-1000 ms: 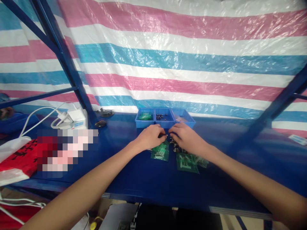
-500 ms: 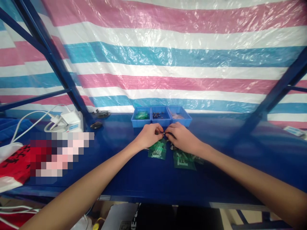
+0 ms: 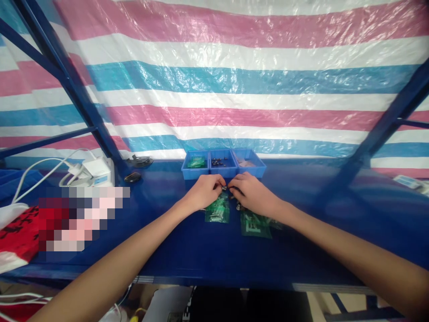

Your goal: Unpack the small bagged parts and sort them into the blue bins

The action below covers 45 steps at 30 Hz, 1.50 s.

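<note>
My left hand [image 3: 208,191] has thumb and fingers pinched around a small shiny metal part [image 3: 224,188], whose exact kind is too small to tell. My right hand [image 3: 250,190] is beside it, fingertips curled together; whatever they hold is hidden or too small to name. Below my left hand lies a green clear bag [image 3: 217,212] with small metal pieces in it. Another green bag [image 3: 255,226] lies under my right wrist, partly covered. A small metal piece [image 3: 238,207] sits by my right palm.
Behind my hands stand three blue bins: one with green bags [image 3: 196,162], one with small dark metal parts [image 3: 219,162], one with pale clear packets [image 3: 246,163]. A white power strip [image 3: 100,172], a black mouse-like object [image 3: 133,177] and a red bag [image 3: 20,230] are at left.
My fingertips have moved slightly apart, and the small metal part now shows at my left fingers. The whole view has shifted a little; bags and bins stay in place.
</note>
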Available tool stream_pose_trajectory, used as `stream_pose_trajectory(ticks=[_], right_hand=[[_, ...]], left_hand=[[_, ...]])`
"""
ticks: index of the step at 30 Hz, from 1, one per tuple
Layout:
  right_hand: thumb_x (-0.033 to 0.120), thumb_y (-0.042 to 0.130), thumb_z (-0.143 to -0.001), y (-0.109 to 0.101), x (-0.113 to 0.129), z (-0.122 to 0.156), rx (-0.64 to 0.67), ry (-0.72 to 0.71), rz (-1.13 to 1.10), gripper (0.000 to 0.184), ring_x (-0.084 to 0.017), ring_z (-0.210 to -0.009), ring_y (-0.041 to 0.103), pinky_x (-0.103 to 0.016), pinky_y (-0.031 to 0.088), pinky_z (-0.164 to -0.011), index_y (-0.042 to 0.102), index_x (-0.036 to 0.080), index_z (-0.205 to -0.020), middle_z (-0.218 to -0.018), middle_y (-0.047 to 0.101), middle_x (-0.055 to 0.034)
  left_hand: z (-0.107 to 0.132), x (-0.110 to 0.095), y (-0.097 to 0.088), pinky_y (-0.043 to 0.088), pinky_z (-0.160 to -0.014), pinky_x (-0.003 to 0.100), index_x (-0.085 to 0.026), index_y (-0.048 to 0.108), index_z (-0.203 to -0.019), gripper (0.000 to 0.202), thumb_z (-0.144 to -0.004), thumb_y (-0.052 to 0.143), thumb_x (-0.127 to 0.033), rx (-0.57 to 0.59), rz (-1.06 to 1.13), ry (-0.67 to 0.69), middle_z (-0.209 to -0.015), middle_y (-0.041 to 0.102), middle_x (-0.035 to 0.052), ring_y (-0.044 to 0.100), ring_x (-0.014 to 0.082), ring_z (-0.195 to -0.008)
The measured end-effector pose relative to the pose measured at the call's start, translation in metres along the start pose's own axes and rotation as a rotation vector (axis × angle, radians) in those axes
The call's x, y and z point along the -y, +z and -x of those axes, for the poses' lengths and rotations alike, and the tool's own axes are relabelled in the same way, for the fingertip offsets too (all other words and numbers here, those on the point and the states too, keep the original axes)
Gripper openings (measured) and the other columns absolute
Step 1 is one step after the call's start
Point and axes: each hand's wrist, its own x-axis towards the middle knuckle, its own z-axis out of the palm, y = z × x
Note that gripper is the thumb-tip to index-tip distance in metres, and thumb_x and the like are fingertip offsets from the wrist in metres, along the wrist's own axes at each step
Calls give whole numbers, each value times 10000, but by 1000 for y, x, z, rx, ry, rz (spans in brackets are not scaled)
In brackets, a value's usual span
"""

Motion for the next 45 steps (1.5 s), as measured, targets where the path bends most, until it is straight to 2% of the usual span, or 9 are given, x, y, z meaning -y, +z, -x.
stream_pose_trajectory(ticks=[6,13,17,22,27,31,37,41,45], right_hand=[[217,464,-1031,0,1,1,15,-38,1,285,-245,-918,592,-395,442,-873,743,161,-1039,-971,707,-113],[182,469,-1021,1,3,-1,15,-44,-7,267,-237,-895,600,-388,436,-872,726,151,-954,-928,705,-114],[188,464,-1024,3,2,-2,-2,-35,-27,271,-237,-907,606,-382,437,-872,726,171,-956,-920,693,-108],[191,488,-1010,3,0,-2,-17,-21,-51,254,-239,-892,597,-384,437,-859,742,187,-1004,-907,686,-101],[191,497,-1009,2,0,-2,-18,-24,-42,245,-240,-896,595,-380,432,-862,739,177,-968,-907,687,-107],[190,477,-1015,2,0,-1,-6,-21,-35,262,-241,-912,599,-388,433,-882,731,167,-957,-923,692,-112],[149,540,-962,-2,1,-2,-128,41,-137,173,-261,-970,614,-377,442,-853,699,165,-1026,-985,723,-100],[211,600,-942,-6,7,-3,-222,130,-319,75,-203,-783,630,-315,423,-715,672,197,-930,-849,729,-29],[228,570,-962,-9,11,-3,-262,143,-371,143,-166,-664,595,-294,380,-644,660,205,-853,-744,696,2]], left_hand=[[1,0,2,474,-678,281,-204,721,-968,174,-864,630,-310,6,-35,-48,-877,731,24,676,199,-815],[1,-8,10,459,-669,289,-226,696,-912,129,-801,656,-277,-48,-133,-110,-935,726,20,671,221,-887],[1,-10,13,429,-619,294,-231,683,-996,205,-812,651,-317,-53,-145,-121,-950,721,31,668,236,-874],[1,-10,13,443,-634,292,-219,680,-879,114,-835,631,-312,-47,-180,-108,-915,684,52,649,234,-847],[-1,-4,14,479,-703,292,-210,669,-891,98,-804,666,-254,-52,-114,-85,-920,677,37,642,211,-853],[-1,0,13,484,-699,281,-191,662,-888,61,-830,642,-193,-56,-23,-52,-896,703,30,656,193,-837],[-1,-11,-3,520,-828,301,-201,693,-1010,128,-947,582,-214,-200,128,53,-929,766,15,712,184,-883],[1,-20,-7,531,-817,307,-215,708,-987,134,-973,588,-273,-235,192,60,-939,779,10,725,194,-886],[2,-22,-3,530,-768,285,-209,681,-979,113,-968,606,-293,-267,247,45,-896,767,10,715,178,-836]])
